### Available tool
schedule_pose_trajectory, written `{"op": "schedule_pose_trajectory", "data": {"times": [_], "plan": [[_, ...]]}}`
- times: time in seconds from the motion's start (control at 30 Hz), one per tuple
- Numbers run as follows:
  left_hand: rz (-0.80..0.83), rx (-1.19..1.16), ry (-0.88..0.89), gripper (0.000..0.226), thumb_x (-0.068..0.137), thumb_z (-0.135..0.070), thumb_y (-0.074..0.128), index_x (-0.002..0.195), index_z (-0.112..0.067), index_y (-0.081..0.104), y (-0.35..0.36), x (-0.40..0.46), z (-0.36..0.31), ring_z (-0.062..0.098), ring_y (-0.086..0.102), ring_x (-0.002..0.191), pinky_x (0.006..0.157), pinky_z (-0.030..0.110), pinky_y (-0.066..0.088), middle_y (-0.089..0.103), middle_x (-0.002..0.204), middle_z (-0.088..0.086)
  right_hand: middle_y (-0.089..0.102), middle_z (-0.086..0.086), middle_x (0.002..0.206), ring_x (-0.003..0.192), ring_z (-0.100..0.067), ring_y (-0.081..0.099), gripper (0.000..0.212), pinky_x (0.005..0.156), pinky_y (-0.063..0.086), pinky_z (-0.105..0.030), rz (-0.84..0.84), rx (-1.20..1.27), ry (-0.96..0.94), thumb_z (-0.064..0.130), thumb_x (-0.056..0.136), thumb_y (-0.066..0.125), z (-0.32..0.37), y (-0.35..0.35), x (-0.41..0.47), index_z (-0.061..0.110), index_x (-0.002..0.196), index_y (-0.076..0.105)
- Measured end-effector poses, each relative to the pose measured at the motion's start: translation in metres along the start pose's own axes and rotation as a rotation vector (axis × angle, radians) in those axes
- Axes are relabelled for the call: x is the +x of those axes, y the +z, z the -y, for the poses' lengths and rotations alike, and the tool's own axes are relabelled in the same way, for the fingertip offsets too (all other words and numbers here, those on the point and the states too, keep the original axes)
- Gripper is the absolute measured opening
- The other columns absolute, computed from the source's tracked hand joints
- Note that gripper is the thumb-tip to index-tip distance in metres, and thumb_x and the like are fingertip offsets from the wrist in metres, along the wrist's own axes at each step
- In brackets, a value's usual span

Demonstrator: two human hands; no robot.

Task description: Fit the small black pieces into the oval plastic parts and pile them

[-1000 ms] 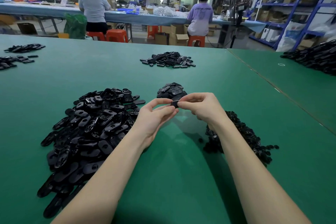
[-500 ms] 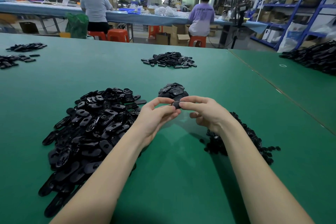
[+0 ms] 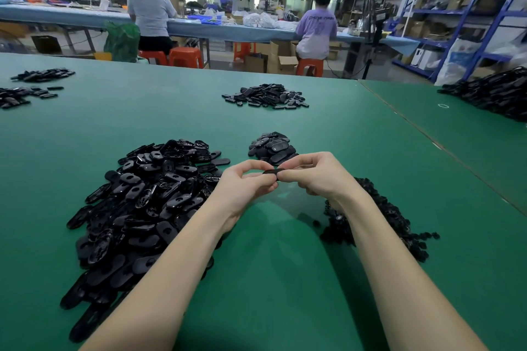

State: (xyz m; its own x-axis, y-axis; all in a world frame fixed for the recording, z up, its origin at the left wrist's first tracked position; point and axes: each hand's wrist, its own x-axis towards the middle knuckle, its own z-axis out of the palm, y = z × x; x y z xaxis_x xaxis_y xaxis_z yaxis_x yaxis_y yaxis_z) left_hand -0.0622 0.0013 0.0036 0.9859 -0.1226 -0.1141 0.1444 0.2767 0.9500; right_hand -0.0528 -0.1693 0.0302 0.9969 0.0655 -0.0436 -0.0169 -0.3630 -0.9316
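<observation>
— What is being held?
— A flat black oval plastic part (image 3: 272, 171), up over the green counter (image 3: 171, 120). The left hand (image 3: 245, 185) and right hand (image 3: 316, 177) are both pinching it in their fingers.
— How should it go?
— I think keeping it level and pressing the small piece in straight is working best.

bright overhead ceiling lights, soft shadows, wide-angle edge distortion, sharp

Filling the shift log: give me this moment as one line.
step: fitting | left hand: pinches oval part | right hand: pinches same part | finished pile: just beyond hands | table
</observation>
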Motion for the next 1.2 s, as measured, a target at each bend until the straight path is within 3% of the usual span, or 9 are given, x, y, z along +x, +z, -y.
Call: {"op": "schedule_pose_trajectory", "data": {"times": [0.27,0.53,0.73,0.9,1.07,1.2], "plan": [[-0.014,0.018,-0.012,0.015,0.084,0.009,0.069,0.091,-0.004,0.069,0.001,-0.001,0.001,0.019,0.068,0.069,0.067,0.018,0.056,0.072,0.082,0.014,0.057,0.01,0.056,0.048,-0.007,0.042,0.01,0.043,0.03,-0.017,0.023,0.001,0.032,0.012,0.079,0.083,-0.002,0.0,0.001,0.02,0.077,0.079],[-0.016,0.097,0.028,0.013,0.084,0.006,0.072,0.091,-0.004,0.071,-0.002,0.0,0.004,0.017,0.071,0.07,0.074,0.02,0.057,0.075,0.082,0.013,0.049,0.013,0.048,0.043,-0.006,0.035,0.007,0.04,0.027,-0.015,-0.008,-0.036,0.057,0.014,0.078,0.082,-0.006,0.001,0.003,0.016,0.083,0.077],[-0.064,0.162,0.021,0.014,0.085,0.007,0.071,0.098,0.001,0.07,0.0,0.001,0.006,0.013,0.07,0.065,0.064,0.016,0.054,0.074,0.082,0.012,0.052,0.019,0.046,0.04,0.001,0.041,0.008,0.041,0.03,-0.009,-0.041,-0.082,0.034,0.017,0.078,0.083,-0.012,0.006,0.005,0.018,0.077,0.075],[-0.132,0.252,0.028,0.013,0.083,0.003,0.073,0.088,-0.009,0.07,0.002,0.003,0.012,0.012,0.07,0.064,0.068,0.019,0.056,0.076,0.08,0.009,0.056,0.017,0.05,0.048,0.002,0.047,0.013,0.05,0.036,-0.012,-0.091,-0.112,0.015,0.018,0.076,0.085,-0.016,0.012,0.005,0.02,0.073,0.073],[-0.053,0.45,0.174,0.017,0.083,-0.006,0.074,0.095,-0.017,0.07,-0.005,0.004,0.006,0.013,0.074,0.075,0.078,0.024,0.056,0.077,0.084,0.003,0.051,0.008,0.055,0.047,-0.007,0.039,0.01,0.042,0.029,-0.016,-0.036,0.02,0.071,0.016,0.078,0.084,-0.013,0.005,0.006,0.02,0.078,0.074],[-0.014,0.776,0.377,0.018,0.083,-0.013,0.075,0.094,-0.027,0.072,-0.006,0.008,0.0,0.0,0.069,0.069,0.065,0.005,0.046,0.074,0.09,-0.013,0.061,0.0,0.071,0.05,-0.009,0.043,0.01,0.046,0.029,-0.018,-0.018,0.069,0.136,0.023,0.077,0.086,-0.015,-0.008,0.004,0.023,0.085,0.079]]}}
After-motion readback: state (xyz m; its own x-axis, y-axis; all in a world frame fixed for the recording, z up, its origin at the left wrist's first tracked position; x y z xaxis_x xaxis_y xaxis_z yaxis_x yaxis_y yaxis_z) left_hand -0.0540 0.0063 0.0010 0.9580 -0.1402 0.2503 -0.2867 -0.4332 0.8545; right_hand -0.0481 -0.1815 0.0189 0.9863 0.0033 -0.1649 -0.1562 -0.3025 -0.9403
